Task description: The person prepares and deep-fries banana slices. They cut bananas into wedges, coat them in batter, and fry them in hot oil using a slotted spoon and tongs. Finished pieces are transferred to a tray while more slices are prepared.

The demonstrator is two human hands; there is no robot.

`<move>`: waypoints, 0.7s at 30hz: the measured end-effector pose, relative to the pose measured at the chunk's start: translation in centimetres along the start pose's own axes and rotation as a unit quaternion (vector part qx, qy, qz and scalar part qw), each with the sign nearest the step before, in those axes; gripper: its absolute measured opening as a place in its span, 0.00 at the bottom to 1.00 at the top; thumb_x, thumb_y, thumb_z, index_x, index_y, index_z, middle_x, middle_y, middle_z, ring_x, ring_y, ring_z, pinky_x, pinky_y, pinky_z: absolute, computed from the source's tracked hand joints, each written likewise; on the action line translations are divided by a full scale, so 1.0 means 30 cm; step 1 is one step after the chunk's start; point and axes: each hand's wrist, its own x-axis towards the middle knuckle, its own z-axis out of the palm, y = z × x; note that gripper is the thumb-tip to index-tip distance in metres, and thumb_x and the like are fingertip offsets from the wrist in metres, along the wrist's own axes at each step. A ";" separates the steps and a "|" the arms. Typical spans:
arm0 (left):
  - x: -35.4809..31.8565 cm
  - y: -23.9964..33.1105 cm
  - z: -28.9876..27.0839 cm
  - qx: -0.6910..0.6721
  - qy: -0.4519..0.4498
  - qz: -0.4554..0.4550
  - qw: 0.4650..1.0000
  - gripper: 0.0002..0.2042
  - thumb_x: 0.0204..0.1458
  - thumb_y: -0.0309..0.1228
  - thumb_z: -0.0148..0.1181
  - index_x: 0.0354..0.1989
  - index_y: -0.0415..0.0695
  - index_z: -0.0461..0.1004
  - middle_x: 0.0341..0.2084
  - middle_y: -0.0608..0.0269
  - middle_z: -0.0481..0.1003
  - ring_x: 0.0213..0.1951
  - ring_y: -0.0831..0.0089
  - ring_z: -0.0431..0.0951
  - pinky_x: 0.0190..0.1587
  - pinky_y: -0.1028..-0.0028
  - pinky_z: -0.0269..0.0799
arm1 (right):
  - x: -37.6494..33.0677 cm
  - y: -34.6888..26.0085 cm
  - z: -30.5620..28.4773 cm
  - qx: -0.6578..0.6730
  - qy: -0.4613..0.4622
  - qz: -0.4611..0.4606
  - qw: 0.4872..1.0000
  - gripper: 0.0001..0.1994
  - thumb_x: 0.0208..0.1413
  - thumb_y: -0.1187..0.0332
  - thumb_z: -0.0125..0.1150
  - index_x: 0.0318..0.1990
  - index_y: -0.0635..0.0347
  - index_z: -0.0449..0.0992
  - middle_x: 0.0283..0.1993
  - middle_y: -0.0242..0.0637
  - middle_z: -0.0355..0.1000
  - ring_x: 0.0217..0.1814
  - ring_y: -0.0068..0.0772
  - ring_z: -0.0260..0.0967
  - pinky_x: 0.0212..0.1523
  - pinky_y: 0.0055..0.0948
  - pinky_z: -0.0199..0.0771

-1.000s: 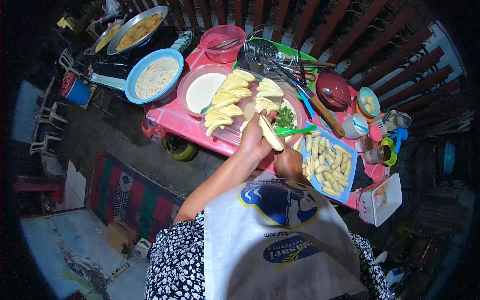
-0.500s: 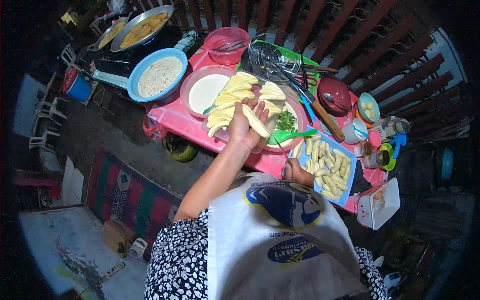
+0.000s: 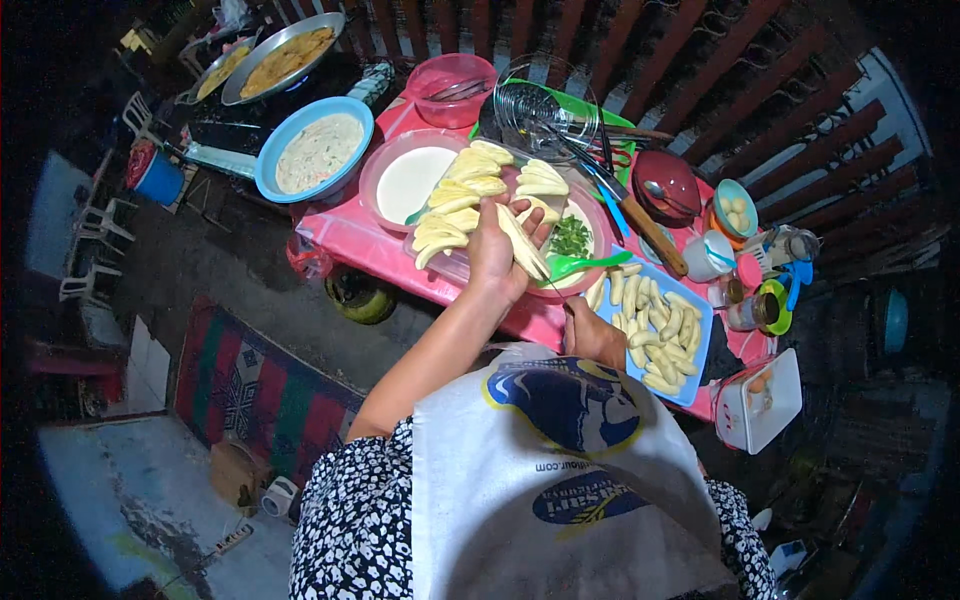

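Note:
My left hand [image 3: 495, 250], palm up, holds a peeled banana [image 3: 522, 246] along its fingers. Close to my apron, my right hand [image 3: 592, 335] is closed on a knife [image 3: 559, 291]; only a thin, dark stretch of its blade shows, pointing at the banana's near end. Beyond my left hand, sliced, fanned-out bananas [image 3: 470, 187] are piled on a clear container [image 3: 455, 262]. Beside my right hand, a blue tray [image 3: 703, 345] holds several whole peeled bananas [image 3: 655, 320].
A pink bowl of white batter [image 3: 410, 180] stands behind the sliced bananas. Another bowl holds chopped greens [image 3: 570, 238], with a green spoon [image 3: 590, 262] across it. A light-blue basin [image 3: 268, 165] sits left. Frying pans [image 3: 290, 62] stand farther back. A wooden-handled tool [image 3: 650, 235] lies right.
The near end of the banana in my left hand has shifted slightly right and toward me. My right hand has moved a little left, with the knife nearer the banana.

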 end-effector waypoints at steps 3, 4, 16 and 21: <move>-0.007 -0.007 -0.004 0.004 -0.001 0.000 1.000 0.14 0.57 0.45 0.37 0.40 0.49 0.60 0.32 0.64 0.68 0.35 0.71 0.71 0.37 0.70 0.72 | 0.008 -0.007 0.010 0.008 -0.004 -0.005 1.000 0.10 0.52 0.69 0.49 0.43 0.57 0.65 0.22 0.48 0.67 0.24 0.46 0.69 0.24 0.41 0.66; -0.004 -0.004 -0.006 -0.001 0.000 0.001 1.000 0.14 0.58 0.45 0.36 0.40 0.49 0.60 0.33 0.62 0.67 0.35 0.69 0.71 0.37 0.69 0.72 | 0.010 -0.011 0.013 0.010 -0.003 -0.007 1.000 0.10 0.52 0.69 0.49 0.43 0.57 0.65 0.22 0.48 0.67 0.24 0.46 0.69 0.24 0.41 0.66; 0.001 -0.005 -0.020 -0.015 0.025 -0.036 0.999 0.13 0.56 0.45 0.40 0.38 0.50 0.62 0.33 0.65 0.67 0.38 0.71 0.70 0.43 0.70 0.68 | 0.030 -0.029 0.034 0.032 0.021 -0.022 0.999 0.10 0.53 0.69 0.48 0.43 0.57 0.65 0.22 0.48 0.68 0.25 0.47 0.69 0.24 0.41 0.66; 0.009 -0.029 -0.031 -0.027 0.022 -0.046 0.998 0.12 0.58 0.41 0.37 0.42 0.47 0.57 0.34 0.60 0.67 0.35 0.68 0.71 0.38 0.69 0.72 | 0.062 -0.035 0.053 0.019 0.017 -0.020 0.999 0.10 0.53 0.71 0.47 0.43 0.59 0.64 0.21 0.49 0.67 0.22 0.47 0.69 0.21 0.41 0.65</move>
